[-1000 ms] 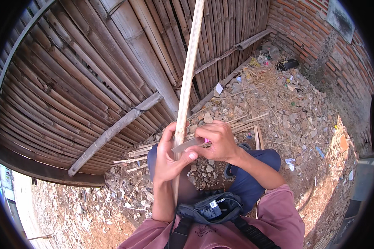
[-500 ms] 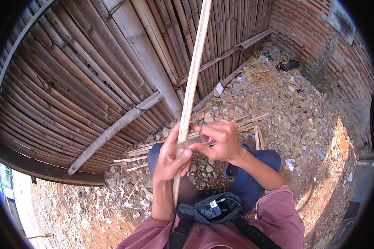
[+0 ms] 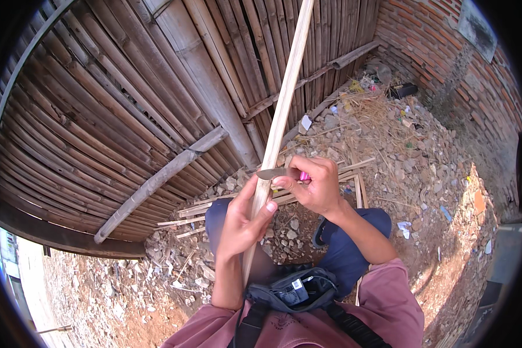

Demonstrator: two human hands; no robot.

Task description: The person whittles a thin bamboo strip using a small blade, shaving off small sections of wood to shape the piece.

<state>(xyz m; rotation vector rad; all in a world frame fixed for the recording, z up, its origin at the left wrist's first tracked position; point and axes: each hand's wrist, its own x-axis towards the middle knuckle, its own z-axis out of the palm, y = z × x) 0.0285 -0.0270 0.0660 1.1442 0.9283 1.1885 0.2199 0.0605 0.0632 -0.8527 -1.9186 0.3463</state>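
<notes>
- Far L: bamboo wall [image 3: 156, 116] behind strip's far end; a wide swing might knock it.
- Mid L: L hand [image 3: 241, 226], fingers closed round strip, thumb along its R side. Blade skidding nearward, e.g. off a rough spot, could nick them.
- Centre: pale strip [image 3: 282, 110] slants from nr lap to far end; knife [image 3: 271, 173] lies across it, just beyond L fingers.
- R: R hand [image 3: 320, 184], thumb + index pinching knife nr its pink handle; loose pinch could let blade twist.

Looked like dull, pale wood on the stick [image 3: 283, 104], smooth metal on the blade [image 3: 271, 173], rough brick on the wall [image 3: 432, 37].
</notes>
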